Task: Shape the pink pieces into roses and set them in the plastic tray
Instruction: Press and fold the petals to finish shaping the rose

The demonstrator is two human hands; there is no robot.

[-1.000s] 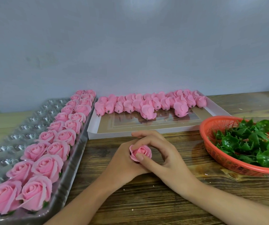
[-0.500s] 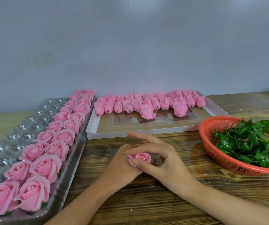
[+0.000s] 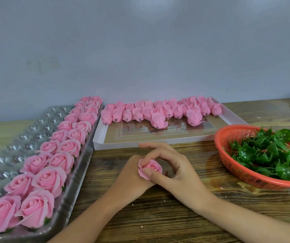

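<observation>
- Between both hands, above the wooden table (image 3: 158, 216): half-formed rose (image 3: 151, 167), bloom facing up.
- Left hand (image 3: 132, 176) cups its base; right hand (image 3: 175, 169) pinches its outer petals.
- Plastic tray (image 3: 81, 172) lies leftward, nearer the left hand.

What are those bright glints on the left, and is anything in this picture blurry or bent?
Head view: the plastic tray reflects light from its empty cups; the held rose is sharp; the wide lens likely stretches the nearest roses.
</observation>
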